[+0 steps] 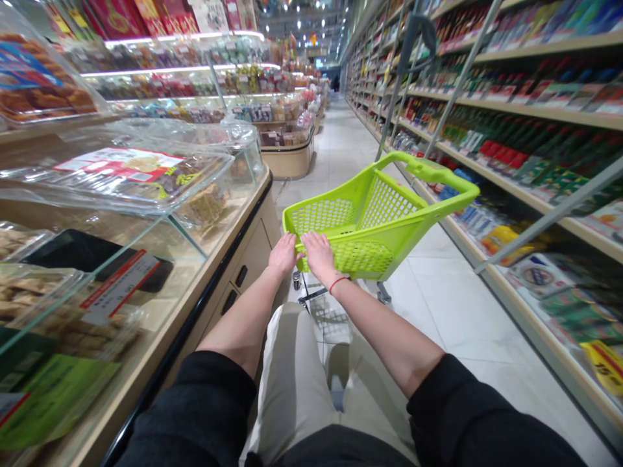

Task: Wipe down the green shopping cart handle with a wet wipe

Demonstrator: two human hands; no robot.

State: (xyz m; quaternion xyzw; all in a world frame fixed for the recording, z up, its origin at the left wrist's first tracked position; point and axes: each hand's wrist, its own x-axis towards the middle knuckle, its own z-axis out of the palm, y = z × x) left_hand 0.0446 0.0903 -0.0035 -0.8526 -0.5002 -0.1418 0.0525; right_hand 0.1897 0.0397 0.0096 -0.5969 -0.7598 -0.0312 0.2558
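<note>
A bright green plastic shopping cart with perforated basket walls stands in front of me, turned at an angle. Its basket holds nothing that I can see. My left hand is closed over the near left corner of the basket rim. Right beside it, my right hand grips the same rim, fingers bent over the edge and a thin red band at the wrist. Some fingertips are hidden behind the rim. The cart's far handle points away to the right, untouched by either hand.
Close on the left runs a glass-walled counter with packaged baked goods, including a clear lidded tray. Tall stocked shelves line the right side, crossed by grey metal poles. Between them a white-tiled aisle stretches ahead.
</note>
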